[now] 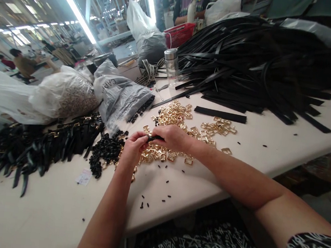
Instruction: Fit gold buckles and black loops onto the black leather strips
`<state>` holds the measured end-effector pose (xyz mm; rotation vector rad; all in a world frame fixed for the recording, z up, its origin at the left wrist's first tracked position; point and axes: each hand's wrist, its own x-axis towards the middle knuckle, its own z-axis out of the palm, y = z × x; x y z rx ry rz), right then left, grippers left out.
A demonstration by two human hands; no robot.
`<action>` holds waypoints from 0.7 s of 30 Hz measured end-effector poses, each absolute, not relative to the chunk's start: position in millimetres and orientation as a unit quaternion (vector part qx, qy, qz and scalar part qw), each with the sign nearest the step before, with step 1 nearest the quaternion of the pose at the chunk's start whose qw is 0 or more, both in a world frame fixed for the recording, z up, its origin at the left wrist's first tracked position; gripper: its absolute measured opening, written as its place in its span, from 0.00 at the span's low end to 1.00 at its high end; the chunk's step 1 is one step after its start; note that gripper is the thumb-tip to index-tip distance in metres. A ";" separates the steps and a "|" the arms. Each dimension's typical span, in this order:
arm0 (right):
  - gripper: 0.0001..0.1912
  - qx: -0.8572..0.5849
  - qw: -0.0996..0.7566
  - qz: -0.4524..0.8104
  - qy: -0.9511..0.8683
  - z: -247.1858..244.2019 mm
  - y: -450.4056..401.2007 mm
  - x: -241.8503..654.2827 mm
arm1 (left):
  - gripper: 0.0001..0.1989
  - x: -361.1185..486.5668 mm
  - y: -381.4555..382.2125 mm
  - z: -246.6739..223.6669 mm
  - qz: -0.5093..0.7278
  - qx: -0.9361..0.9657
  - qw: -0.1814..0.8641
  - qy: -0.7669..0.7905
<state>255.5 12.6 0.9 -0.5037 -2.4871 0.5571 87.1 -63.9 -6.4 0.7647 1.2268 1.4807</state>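
Black strip (155,138): had it at the centre of the dial, just over the gold buckles (170,114) spread across the white table (46,214). Pinched one end between the fingertips of left hand (137,140); gripped the rest in right hand (172,137), curled over with its back uppermost, but could not tell the exact placing of the fingers underneath. Saw from there the black fittings (106,149) heaped near eight o'clock, the buckled straps (48,143) bunched farther out at nine, a flat black band (220,114) at two, and loose black bits (167,182) scattered toward six. Judged the step in hand to be close two-handed work on the strip, with no buckle clearly visible on it. By that reading, needed next to hold the left pinch steady, work the right end with small finger movements, and avoid letting the strip slip into the crowded buckles below.
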 end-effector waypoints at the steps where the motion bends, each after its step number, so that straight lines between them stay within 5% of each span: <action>1: 0.06 -0.172 0.264 0.199 -0.928 2.2 13.3 256.9 | 0.10 87.2 -64.1 -6.0 0.610 0.313 0.522 0.508; 10: 0.07 -0.199 0.231 0.144 -0.941 8.2 8.9 258.1 | 0.10 93.8 -66.4 -7.8 0.554 0.402 0.502 0.529; 15: 0.09 -0.223 0.233 0.172 -0.931 17.6 21.5 271.7 | 0.08 69.3 -60.8 5.2 0.624 0.345 0.495 0.497; 21: 0.10 -0.271 0.271 0.183 -0.905 15.4 32.2 276.3 | 0.09 21.5 -76.3 25.8 0.667 0.325 0.384 0.550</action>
